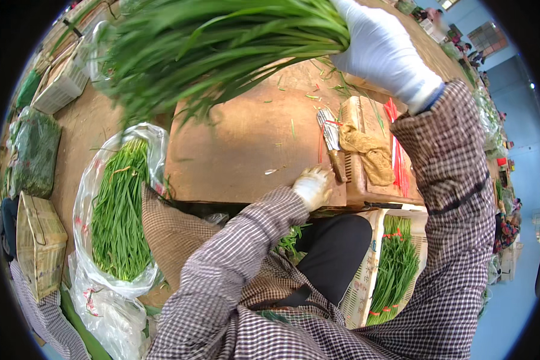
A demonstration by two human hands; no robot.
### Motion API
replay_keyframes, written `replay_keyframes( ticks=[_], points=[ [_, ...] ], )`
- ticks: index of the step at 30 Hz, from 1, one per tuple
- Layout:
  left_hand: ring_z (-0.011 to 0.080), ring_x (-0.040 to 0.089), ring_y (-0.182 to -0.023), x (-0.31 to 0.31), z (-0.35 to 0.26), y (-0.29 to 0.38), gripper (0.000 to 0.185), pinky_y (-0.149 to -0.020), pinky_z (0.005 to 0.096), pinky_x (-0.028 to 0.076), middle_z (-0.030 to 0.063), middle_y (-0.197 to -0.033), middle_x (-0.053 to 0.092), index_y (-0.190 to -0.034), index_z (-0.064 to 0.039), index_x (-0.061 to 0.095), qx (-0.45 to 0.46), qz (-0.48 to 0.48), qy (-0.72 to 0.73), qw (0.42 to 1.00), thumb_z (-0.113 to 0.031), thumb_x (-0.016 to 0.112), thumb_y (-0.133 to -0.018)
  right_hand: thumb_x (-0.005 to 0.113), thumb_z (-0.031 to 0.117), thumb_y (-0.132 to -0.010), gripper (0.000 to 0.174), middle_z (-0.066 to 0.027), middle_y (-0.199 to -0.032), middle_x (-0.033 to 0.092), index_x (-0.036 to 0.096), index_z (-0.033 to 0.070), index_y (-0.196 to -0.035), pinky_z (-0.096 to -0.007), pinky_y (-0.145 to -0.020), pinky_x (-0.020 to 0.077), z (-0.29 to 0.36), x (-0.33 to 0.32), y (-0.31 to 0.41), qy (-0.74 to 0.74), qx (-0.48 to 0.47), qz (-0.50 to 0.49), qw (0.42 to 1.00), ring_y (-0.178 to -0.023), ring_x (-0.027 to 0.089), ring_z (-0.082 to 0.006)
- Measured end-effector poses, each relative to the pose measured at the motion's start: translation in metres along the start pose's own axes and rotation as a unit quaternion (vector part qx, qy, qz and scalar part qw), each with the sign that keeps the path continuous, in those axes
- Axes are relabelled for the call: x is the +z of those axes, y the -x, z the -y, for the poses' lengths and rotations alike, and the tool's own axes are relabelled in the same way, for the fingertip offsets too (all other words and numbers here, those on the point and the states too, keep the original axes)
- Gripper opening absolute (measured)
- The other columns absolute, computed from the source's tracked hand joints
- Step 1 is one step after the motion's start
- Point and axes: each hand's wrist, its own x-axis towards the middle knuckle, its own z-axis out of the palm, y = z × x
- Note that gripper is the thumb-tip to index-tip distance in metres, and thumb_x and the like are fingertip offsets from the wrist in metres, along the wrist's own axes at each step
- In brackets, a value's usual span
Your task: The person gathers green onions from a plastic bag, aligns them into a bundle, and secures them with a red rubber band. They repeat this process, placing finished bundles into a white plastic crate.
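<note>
My right hand (382,56), in a white glove, grips a large bunch of garlic chives (234,49) by the stalk end, raised over the far side of a wooden board (234,148). Its leaves trail left and are blurred. Gloved too, my left hand (314,186) rests at the board's near edge with nothing seen in it, fingers loosely apart. Just beyond its fingertips lies a knife (330,144) with a wooden handle. A red tie crosses the blade. Scraps of leaf are scattered on the board.
An upturned crate (357,180) right of the board carries a brown cloth (369,153) and red ties (400,162). Tied chives fill a white crate (357,279) by my knee and a plastic-lined container (83,225) at left. Other crates and people stand around.
</note>
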Motion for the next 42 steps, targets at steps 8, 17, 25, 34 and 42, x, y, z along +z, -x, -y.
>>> replay_keyframes(
  ticks=[8, 17, 25, 34, 42],
  points=[
    [0.0269, 0.029, -0.147, 0.038, 0.062, -0.043, 0.061, -0.119, 0.0508, 0.024, 0.0129, -0.157, 0.034, -0.147, -0.006, 0.042, 0.005, 0.048, -0.143, 0.989, -0.036, 0.056, -0.096, 0.072, 0.005, -0.074, 0.085, -0.0230, -0.088, 0.068, 0.031, -0.006, -0.148, -0.0345, -0.066, 0.0551, -0.026, 0.002, 0.018, -0.108, -0.057, -0.086, 0.989, -0.072, 0.069, -0.0336],
    [0.0285, 0.031, -0.146, 0.027, 0.100, 0.038, 0.062, -0.118, 0.0497, 0.025, 0.0165, -0.157, 0.032, -0.148, -0.004, 0.039, 0.078, 0.051, -0.181, 0.979, -0.036, 0.054, -0.097, 0.067, 0.021, -0.080, 0.085, -0.0133, -0.087, 0.067, 0.025, 0.012, -0.154, -0.0446, -0.072, 0.0541, -0.023, 0.198, 0.143, -0.119, 0.075, 0.227, 0.964, -0.080, 0.068, -0.0337],
    [0.0391, 0.038, -0.138, 0.027, 0.109, 0.058, 0.068, -0.113, 0.0440, 0.035, 0.0210, -0.155, 0.031, -0.153, -0.004, 0.028, 0.062, 0.075, -0.010, 0.995, -0.031, 0.055, -0.097, 0.077, 0.036, -0.074, 0.111, -0.0188, -0.130, 0.055, 0.007, 0.015, -0.158, -0.0464, -0.091, 0.0509, -0.015, 0.266, 0.226, -0.140, 0.138, 0.423, 0.884, -0.109, 0.061, -0.0376],
    [0.0398, 0.033, -0.141, 0.042, 0.127, 0.062, 0.066, -0.116, 0.0450, 0.029, 0.0224, -0.156, 0.028, -0.154, -0.009, 0.026, 0.058, 0.069, 0.132, 0.987, -0.028, 0.054, -0.098, 0.071, 0.029, -0.079, 0.089, -0.0109, -0.119, 0.060, 0.026, 0.014, -0.155, -0.0413, -0.080, 0.0524, 0.012, 0.275, 0.229, -0.171, 0.093, 0.244, 0.950, -0.095, 0.063, -0.0275],
    [0.0379, 0.037, -0.139, 0.021, 0.116, 0.060, 0.061, -0.114, 0.0436, 0.033, 0.0230, -0.152, 0.034, -0.152, -0.010, 0.032, 0.038, 0.067, 0.172, 0.982, -0.025, 0.054, -0.097, 0.070, 0.040, -0.080, 0.094, -0.0135, -0.110, 0.063, 0.022, 0.010, -0.155, -0.0419, -0.080, 0.0524, 0.000, 0.285, 0.223, -0.189, 0.088, 0.255, 0.944, -0.092, 0.066, -0.0307]
  ],
)
